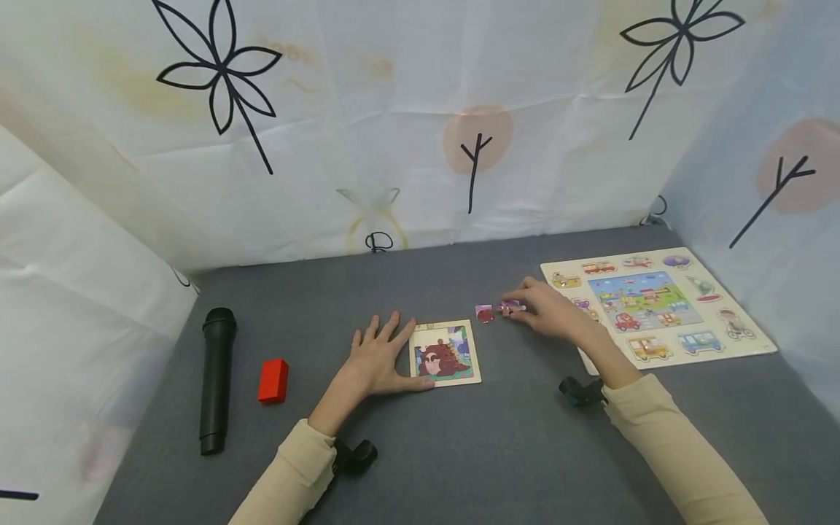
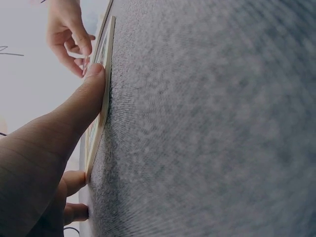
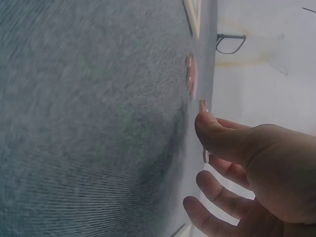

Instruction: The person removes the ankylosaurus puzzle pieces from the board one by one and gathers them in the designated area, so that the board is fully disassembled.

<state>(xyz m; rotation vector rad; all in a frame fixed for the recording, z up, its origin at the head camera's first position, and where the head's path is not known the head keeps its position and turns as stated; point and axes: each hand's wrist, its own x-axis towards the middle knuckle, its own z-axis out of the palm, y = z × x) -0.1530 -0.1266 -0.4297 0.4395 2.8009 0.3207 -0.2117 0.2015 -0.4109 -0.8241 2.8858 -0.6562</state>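
Note:
A small square wooden puzzle [image 1: 445,356] with a reddish-brown animal picture lies mid-table. My left hand [image 1: 379,362] rests beside it, fingers spread and straight, the thumb on its near edge and the forefinger at its upper left corner. In the left wrist view the thumb of that hand [image 2: 64,118] presses the frame's rim [image 2: 108,59]. Just right of the puzzle, my right hand [image 1: 547,310] pinches a pink and purple jigsaw piece [image 1: 510,308] between thumb and forefinger. Another piece [image 1: 484,313] lies on the table close to its left; the right wrist view shows this loose piece [image 3: 192,77] too.
A large wooden vehicle puzzle board [image 1: 722,348] lies at the right, near my right forearm. On the left are a red block [image 1: 273,380] and a dark microphone-shaped object [image 1: 217,379]. Patterned white cloth [image 1: 407,146] hangs behind and at both sides of the grey table [image 1: 472,452].

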